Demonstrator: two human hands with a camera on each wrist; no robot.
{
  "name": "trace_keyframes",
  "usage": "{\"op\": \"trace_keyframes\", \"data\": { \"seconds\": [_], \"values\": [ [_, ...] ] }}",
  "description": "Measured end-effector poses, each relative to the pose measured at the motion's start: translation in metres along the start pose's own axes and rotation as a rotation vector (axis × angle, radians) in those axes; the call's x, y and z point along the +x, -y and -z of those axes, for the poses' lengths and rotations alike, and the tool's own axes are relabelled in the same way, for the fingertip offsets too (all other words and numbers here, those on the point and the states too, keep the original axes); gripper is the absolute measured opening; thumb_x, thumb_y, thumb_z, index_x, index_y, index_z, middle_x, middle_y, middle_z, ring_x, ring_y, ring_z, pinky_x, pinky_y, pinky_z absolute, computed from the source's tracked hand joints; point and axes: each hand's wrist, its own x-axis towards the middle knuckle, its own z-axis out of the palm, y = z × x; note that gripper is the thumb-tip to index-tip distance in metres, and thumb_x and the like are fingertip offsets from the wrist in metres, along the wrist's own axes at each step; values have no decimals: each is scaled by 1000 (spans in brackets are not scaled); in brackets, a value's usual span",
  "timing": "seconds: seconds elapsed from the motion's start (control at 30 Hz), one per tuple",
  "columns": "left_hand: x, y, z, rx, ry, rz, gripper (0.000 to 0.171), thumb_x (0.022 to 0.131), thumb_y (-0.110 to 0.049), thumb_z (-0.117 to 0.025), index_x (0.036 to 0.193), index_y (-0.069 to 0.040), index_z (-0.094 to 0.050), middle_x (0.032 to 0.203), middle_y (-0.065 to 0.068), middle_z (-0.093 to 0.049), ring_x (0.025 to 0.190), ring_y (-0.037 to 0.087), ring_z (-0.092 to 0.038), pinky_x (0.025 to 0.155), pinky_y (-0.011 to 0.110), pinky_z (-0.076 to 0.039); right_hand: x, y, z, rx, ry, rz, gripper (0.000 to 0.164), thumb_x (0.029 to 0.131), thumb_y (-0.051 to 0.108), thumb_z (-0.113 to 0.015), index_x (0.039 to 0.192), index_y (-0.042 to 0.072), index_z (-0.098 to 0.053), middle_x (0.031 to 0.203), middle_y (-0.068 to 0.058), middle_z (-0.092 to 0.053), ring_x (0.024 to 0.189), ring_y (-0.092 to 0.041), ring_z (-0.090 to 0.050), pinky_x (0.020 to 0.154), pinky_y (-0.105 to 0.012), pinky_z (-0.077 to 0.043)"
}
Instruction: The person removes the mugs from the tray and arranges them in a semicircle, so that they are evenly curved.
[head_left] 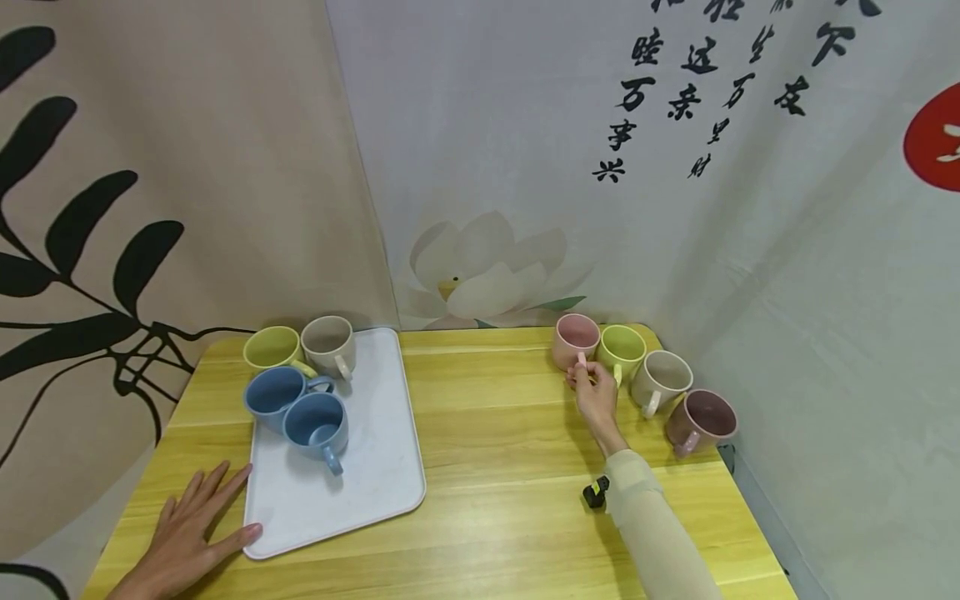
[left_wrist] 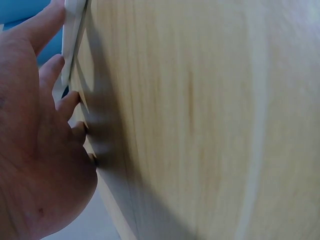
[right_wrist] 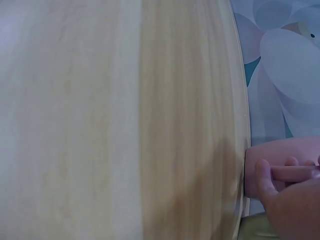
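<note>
At the table's back edge, right of the middle, my right hand (head_left: 597, 395) pinches the handle of a pink mug (head_left: 574, 337). In the right wrist view the thumb and fingers close round that pink handle (right_wrist: 292, 173). My left hand (head_left: 187, 527) lies with its fingers spread at the left edge of a white tray (head_left: 382, 467), the thumb at the tray's near left corner. Two blue mugs (head_left: 318, 423) stand on the tray's left part, touching or overlapping in this view. Behind them are a yellow-green mug (head_left: 272, 343) and a grey-beige mug (head_left: 328, 340).
Right of the pink mug stand a yellow-green mug (head_left: 622, 346), a cream mug (head_left: 662, 377) and a mauve mug (head_left: 702, 417), in a row along the table's right edge. A printed cloth (head_left: 495, 125) hangs behind the wooden table (head_left: 510, 467).
</note>
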Motion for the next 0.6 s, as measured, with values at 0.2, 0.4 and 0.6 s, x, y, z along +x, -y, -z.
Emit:
{"op": "trace_keyframes", "data": {
  "seconds": [0.2, 0.4, 0.6],
  "values": [
    [0, -1, 1, 7, 4, 3, 108, 104, -71, -67, 180, -10, -21, 176, 50, -13, 158, 83, 4, 114, 102, 8, 1, 0, 1, 11, 11, 13, 29, 118, 15, -58, 117, -12, -69, 124, -37, -75, 107, -28, -82, 106, -43, -69],
    [-1, -1, 1, 12, 6, 6, 108, 103, -71, -68, 180, -11, -21, 176, 49, -14, 158, 83, 3, 113, 103, 5, -1, 2, 2, 9, 21, 15, 32, 118, 18, -59, 121, -13, -68, 127, -38, -75, 102, -16, -82, 102, -37, -70],
    [0, 0, 1, 13, 3, -6, 107, 104, -70, -68, 181, -13, -20, 176, 49, -15, 158, 83, 2, 112, 103, 3, -3, 4, 5, -2, 27, 3, 32, 118, 19, -60, 123, -12, -68, 129, -40, -75, 100, -10, -83, 99, -34, -71]
  ]
}}
